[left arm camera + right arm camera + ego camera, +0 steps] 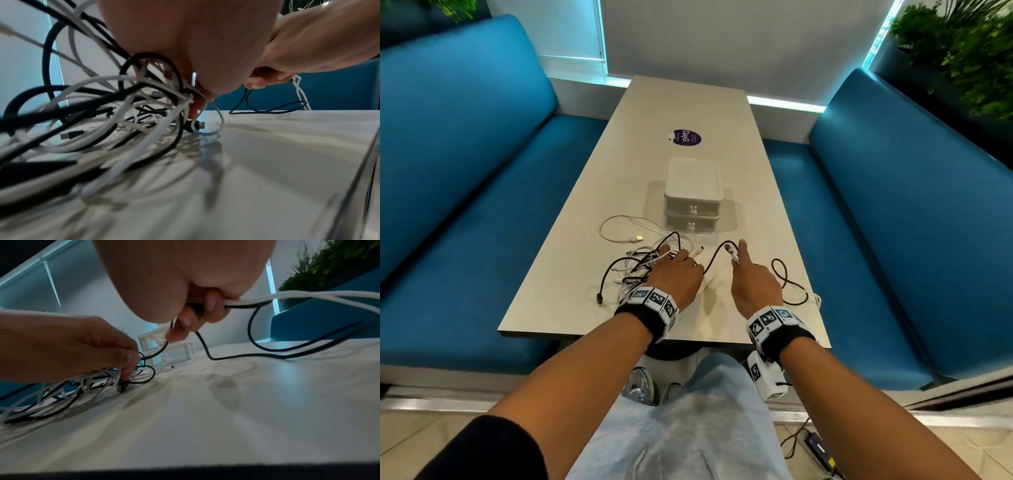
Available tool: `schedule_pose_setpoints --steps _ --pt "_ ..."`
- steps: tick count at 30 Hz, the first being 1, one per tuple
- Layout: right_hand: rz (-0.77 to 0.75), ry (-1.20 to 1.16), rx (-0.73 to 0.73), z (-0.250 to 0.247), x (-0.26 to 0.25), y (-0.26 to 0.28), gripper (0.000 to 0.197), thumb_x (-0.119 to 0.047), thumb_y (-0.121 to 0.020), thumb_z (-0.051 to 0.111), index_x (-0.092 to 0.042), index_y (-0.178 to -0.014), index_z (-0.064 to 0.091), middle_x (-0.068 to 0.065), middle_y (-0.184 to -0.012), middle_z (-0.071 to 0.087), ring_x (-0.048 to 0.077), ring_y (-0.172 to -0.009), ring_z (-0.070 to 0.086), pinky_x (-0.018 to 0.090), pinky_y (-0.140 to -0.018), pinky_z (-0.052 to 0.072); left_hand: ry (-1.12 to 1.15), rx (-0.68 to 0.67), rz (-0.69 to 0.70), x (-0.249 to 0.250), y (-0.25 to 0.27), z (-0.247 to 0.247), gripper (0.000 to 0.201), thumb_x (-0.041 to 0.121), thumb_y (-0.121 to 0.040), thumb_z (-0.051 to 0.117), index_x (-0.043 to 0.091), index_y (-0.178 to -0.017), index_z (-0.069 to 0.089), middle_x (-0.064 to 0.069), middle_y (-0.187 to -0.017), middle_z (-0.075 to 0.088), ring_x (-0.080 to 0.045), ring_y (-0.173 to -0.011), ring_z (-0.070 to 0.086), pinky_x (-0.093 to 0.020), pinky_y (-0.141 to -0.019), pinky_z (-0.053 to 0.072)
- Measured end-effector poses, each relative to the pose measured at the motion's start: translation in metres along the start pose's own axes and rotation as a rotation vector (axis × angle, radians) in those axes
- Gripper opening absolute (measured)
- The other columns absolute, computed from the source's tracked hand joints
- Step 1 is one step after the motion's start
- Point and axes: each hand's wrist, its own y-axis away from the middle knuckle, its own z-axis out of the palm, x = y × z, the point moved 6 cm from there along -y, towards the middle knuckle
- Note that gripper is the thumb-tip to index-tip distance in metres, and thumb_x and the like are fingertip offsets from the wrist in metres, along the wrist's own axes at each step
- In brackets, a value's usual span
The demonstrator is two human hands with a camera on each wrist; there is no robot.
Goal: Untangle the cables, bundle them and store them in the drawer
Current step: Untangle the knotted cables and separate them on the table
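Observation:
A tangle of black and white cables (635, 265) lies on the pale table (688, 102), in front of a white two-drawer box (693, 195) whose drawers are both closed. My left hand (675, 270) rests on the tangle's right side, and its fingers (196, 105) pinch strands of it. My right hand (751, 277) is raised beside it with the index finger straight. It grips a black cable (207, 352) and a white cable (298, 296) in the other curled fingers (209, 305). The black cable arcs between my two hands and loops off to the right (787, 284).
A loose white cable loop (619, 222) with a gold plug lies left of the box. A purple sticker (686, 137) is on the table farther back. Blue benches (465, 171) (911, 205) flank the table. A power adapter (820, 448) lies on the floor.

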Motion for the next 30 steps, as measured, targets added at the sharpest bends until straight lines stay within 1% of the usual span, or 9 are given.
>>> schedule_pose_setpoints --steps 3,6,9,12,16,21,23,26,30 --pt "-0.011 -0.039 0.036 -0.007 -0.001 -0.001 0.052 -0.035 -0.105 0.025 -0.029 -0.154 0.009 0.014 -0.083 0.065 0.033 -0.074 0.063 0.037 -0.062 0.047 -0.016 -0.008 0.012 0.001 0.0 0.001 0.022 0.025 -0.096 0.046 0.02 -0.103 0.066 0.001 -0.109 0.066 -0.022 -0.121 0.045 -0.054 -0.109 0.02" --pt "-0.072 -0.073 0.016 -0.009 -0.004 -0.003 0.039 -0.038 -0.105 0.025 -0.025 -0.139 0.038 0.015 -0.085 0.067 0.037 -0.077 0.063 0.042 -0.065 0.052 -0.03 -0.012 0.04 0.004 -0.001 0.001 0.02 0.025 -0.095 0.047 0.02 -0.102 0.066 0.001 -0.109 0.066 -0.023 -0.12 0.046 -0.054 -0.108 0.021" --pt "-0.18 -0.058 -0.047 -0.003 -0.017 0.0 0.033 -0.038 -0.104 0.026 -0.017 -0.119 0.047 0.016 -0.085 0.066 0.039 -0.077 0.062 0.042 -0.062 0.049 -0.032 -0.012 0.045 0.007 -0.002 0.001 0.019 0.026 -0.096 0.048 0.021 -0.103 0.065 0.0 -0.11 0.067 -0.023 -0.119 0.047 -0.053 -0.107 0.023" --pt "-0.2 0.005 -0.108 0.009 -0.031 0.005 0.029 -0.032 -0.104 0.03 -0.018 -0.122 0.047 0.015 -0.093 0.067 0.038 -0.084 0.063 0.04 -0.067 0.049 -0.009 -0.006 0.051 0.008 0.0 -0.002 0.022 0.022 -0.094 0.048 0.021 -0.11 0.063 0.002 -0.111 0.066 -0.021 -0.12 0.047 -0.054 -0.108 0.023" --pt "-0.185 -0.057 -0.189 0.023 -0.042 0.004 0.028 -0.026 -0.103 0.031 -0.015 -0.121 0.049 0.018 -0.101 0.066 0.039 -0.094 0.061 0.041 -0.073 0.047 0.025 -0.001 0.072 0.004 0.005 -0.006 0.029 0.014 -0.09 0.048 0.021 -0.114 0.062 0.002 -0.111 0.064 -0.021 -0.118 0.048 -0.053 -0.105 0.031" --pt "-0.172 -0.099 -0.243 0.026 -0.036 -0.001 0.027 -0.038 -0.103 0.033 -0.019 -0.117 0.048 0.017 -0.092 0.066 0.039 -0.085 0.061 0.045 -0.072 0.052 0.093 0.001 0.031 -0.006 0.001 -0.004 0.02 0.018 -0.095 0.043 0.023 -0.109 0.057 0.005 -0.11 0.062 -0.018 -0.116 0.05 -0.051 -0.106 0.029" --pt "-0.195 -0.015 -0.222 0.024 -0.032 0.001 0.029 -0.04 -0.104 0.03 -0.021 -0.119 0.045 0.015 -0.089 0.065 0.038 -0.081 0.061 0.043 -0.068 0.052 0.094 0.007 0.044 -0.006 -0.001 -0.004 0.017 0.022 -0.096 0.044 0.022 -0.107 0.058 0.005 -0.109 0.063 -0.018 -0.116 0.051 -0.05 -0.104 0.031" --pt "-0.243 0.173 -0.191 0.021 -0.021 0.004 0.029 -0.034 -0.104 0.03 -0.022 -0.127 0.041 0.014 -0.094 0.064 0.036 -0.081 0.062 0.037 -0.06 0.045 0.075 0.001 0.048 -0.011 -0.001 -0.004 0.021 0.033 -0.098 0.044 0.024 -0.102 0.062 0.005 -0.108 0.064 -0.018 -0.114 0.051 -0.05 -0.103 0.031" --pt "-0.115 0.233 -0.202 0.003 0.017 -0.001 0.033 -0.024 -0.101 0.033 -0.024 -0.134 0.041 0.013 -0.102 0.064 0.033 -0.087 0.065 0.035 -0.064 0.045 0.047 -0.041 0.007 -0.037 0.007 -0.001 0.021 0.031 -0.097 0.046 0.024 -0.108 0.061 0.005 -0.116 0.06 -0.019 -0.121 0.046 -0.047 -0.104 0.028"
